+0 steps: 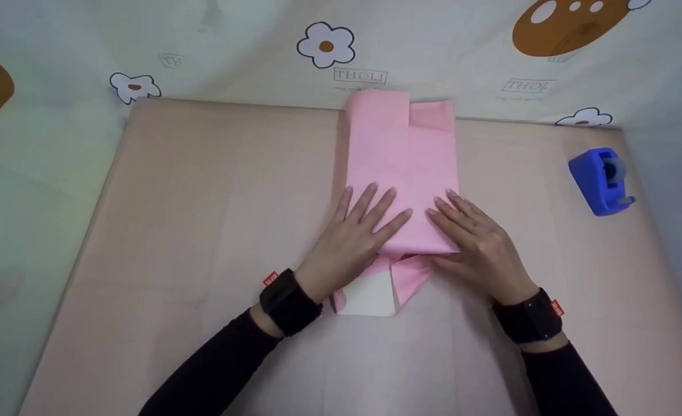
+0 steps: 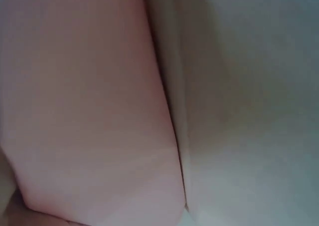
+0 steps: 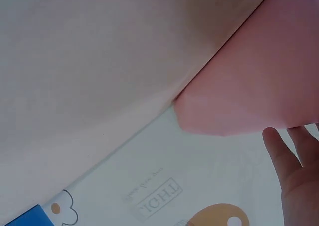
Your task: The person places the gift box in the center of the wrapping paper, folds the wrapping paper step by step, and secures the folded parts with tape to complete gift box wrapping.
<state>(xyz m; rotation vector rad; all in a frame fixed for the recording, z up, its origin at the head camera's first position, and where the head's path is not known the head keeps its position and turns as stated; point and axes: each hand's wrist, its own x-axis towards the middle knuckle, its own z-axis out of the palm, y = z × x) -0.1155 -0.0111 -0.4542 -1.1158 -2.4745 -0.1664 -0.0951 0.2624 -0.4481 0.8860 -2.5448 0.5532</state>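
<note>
A pink paper package (image 1: 401, 156), folded into a long flat shape, lies lengthwise on the table, its far end at the back edge. At its near end a pink flap (image 1: 413, 276) juts out, with a white part (image 1: 369, 294) showing. My left hand (image 1: 355, 237) rests spread on the package's left side. On the right side, the straight fingers of my right hand (image 1: 479, 242) press the top, and its thumb lies by the near edge, partly out of sight. The right wrist view shows fingertips (image 3: 286, 146) along the package's (image 3: 249, 81) edge.
A blue tape dispenser (image 1: 600, 182) stands at the table's back right. The table (image 1: 202, 231) has a pale pink cover. A white curtain-like sheet (image 1: 248, 52) with flowers and brown shapes hangs behind the back edge.
</note>
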